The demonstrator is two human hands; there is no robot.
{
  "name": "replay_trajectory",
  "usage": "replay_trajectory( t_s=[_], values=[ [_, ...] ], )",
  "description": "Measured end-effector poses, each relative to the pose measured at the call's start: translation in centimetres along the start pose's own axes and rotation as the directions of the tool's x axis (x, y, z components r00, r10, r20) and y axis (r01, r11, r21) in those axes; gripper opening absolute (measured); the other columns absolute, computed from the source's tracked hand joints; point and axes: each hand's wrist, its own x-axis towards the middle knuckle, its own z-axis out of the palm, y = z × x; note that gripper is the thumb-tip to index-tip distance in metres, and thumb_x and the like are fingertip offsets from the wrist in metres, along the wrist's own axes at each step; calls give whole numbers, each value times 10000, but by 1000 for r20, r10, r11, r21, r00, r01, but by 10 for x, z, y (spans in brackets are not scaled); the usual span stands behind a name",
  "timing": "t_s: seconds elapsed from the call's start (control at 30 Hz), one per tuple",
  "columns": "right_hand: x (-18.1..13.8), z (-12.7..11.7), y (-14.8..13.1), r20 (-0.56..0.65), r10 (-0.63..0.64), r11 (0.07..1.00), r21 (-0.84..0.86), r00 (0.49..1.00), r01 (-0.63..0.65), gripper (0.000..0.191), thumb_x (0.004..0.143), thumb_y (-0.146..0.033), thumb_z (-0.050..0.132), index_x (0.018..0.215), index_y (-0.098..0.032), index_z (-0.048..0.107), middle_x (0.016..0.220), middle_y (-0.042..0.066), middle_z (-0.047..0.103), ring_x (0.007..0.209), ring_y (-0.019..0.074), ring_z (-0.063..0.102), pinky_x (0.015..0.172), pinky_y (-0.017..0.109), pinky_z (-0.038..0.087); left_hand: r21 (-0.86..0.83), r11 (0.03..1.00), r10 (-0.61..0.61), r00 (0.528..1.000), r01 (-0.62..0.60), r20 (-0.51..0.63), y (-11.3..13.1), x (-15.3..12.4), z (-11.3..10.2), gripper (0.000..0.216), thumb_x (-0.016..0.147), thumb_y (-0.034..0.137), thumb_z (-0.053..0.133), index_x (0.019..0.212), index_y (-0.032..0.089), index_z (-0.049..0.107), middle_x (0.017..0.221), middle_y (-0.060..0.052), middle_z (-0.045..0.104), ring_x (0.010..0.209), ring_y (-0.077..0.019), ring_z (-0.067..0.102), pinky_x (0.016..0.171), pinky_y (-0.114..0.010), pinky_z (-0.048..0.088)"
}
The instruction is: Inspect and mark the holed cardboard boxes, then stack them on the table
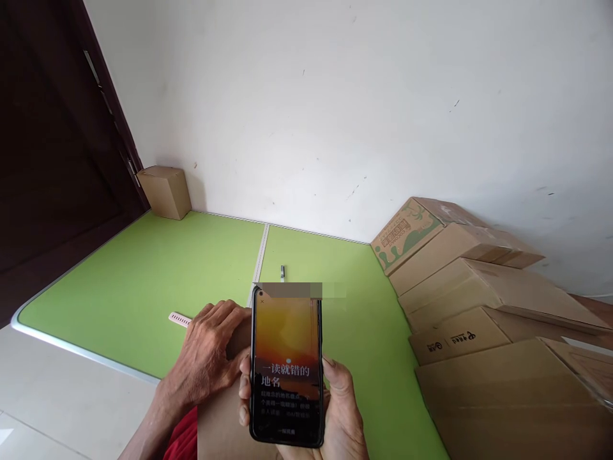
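Observation:
My right hand (342,409) is wrapped round a black smartphone (287,358), thumb at its right side and fingertips at its left edge. The phone's screen is lit with an orange sunset picture and white Chinese text. Just left of it, my left hand (211,348) grips the top of a brown cardboard box (223,425), fingers bent over it and their tips hidden. A pale pink strap with a row of holes (179,319) pokes out beyond the left hand on the green table (115,275). Behind the phone lies a small dark-and-white item (282,272), too small to name.
Several cardboard boxes (460,345) lean in a row along the table's right side. A small closed carton (167,193) stands at the far left corner by a dark door (52,140). A white wall (306,115) borders the table's back edge.

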Motion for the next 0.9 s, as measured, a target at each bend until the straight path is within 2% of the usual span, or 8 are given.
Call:
replay_trajectory(
  t_s=[0.23, 0.33, 0.43, 0.5, 0.57, 0.63, 0.77, 0.9],
  values=[
    [-7, 2, -3, -47, -85, 994, -77, 995, 81, 561, 931, -702, 723, 1151, -199, 842, 1158, 184, 818, 991, 334, 768, 849, 488, 623, -12, 1000, 9, 1000, -10, -17, -1, 0, -1, 383, 1109, 493, 436, 1164, 230, 709, 885, -47, 714, 720, -231, 643, 688, -362, 484],
    [-13, 1, -9, -119, -145, 984, -118, 982, 131, 631, 941, -762, 674, 1182, -205, 847, 1139, 184, 829, 1008, 344, 776, 883, 514, 625, -17, 1000, 17, 1000, -17, -19, -3, -1, -3, 370, 1100, 544, 528, 1237, 247, 702, 963, -41, 754, 794, -239, 698, 719, -363, 511],
    [-17, -12, -23, -250, -248, 962, -175, 936, 208, 698, 859, -813, 735, 1172, -202, 858, 1140, 175, 842, 969, 339, 798, 903, 502, 624, 2, 1000, 14, 1000, -14, -20, -8, -4, -4, 327, 1074, 492, 625, 1307, 267, 671, 1021, -37, 769, 854, -251, 723, 741, -363, 533],
    [-15, -30, -33, -359, -352, 927, -259, 865, 270, 701, 796, -804, 805, 1173, -215, 855, 1155, 160, 846, 962, 332, 806, 891, 475, 625, 14, 1000, 13, 1000, -13, -19, -11, -6, -4, 318, 1062, 470, 653, 1311, 272, 663, 1038, -37, 771, 867, -254, 727, 747, -362, 545],
    [-11, -55, -42, -435, -444, 872, -413, 783, 265, 688, 762, -769, 855, 1133, -190, 851, 1102, 154, 850, 940, 321, 801, 850, 431, 621, 26, 1000, 18, 1000, -17, -20, -12, -7, -4, 307, 1058, 465, 659, 1297, 273, 665, 1038, -36, 771, 861, -253, 728, 743, -362, 548],
    [-4, -83, -45, -455, -496, 794, -583, 739, 174, 655, 772, -758, 843, 1034, -157, 837, 966, 138, 837, 893, 313, 782, 802, 400, 603, 34, 999, 25, 999, -24, -24, -13, -7, -3, 291, 1059, 462, 656, 1281, 273, 669, 1024, -32, 771, 847, -250, 730, 731, -361, 545],
    [14, -130, -38, -402, -610, 544, -839, 683, -8, 556, 859, -780, 684, 799, -229, 714, 756, 52, 727, 815, 288, 690, 749, 376, 535, 20, 999, 28, 999, -27, -22, -12, -5, -2, 290, 1054, 463, 663, 1273, 274, 670, 1035, -25, 777, 853, -246, 737, 736, -363, 557],
    [27, -150, -29, -362, -658, 394, -913, 661, -108, 496, 824, -723, 646, 666, -272, 514, 647, -13, 552, 691, 225, 520, 675, 348, 413, 26, 1000, 16, 1000, -16, -9, -13, -5, -2, 299, 1054, 477, 660, 1271, 272, 677, 1054, -35, 786, 889, -259, 747, 758, -371, 569]
  ],
)
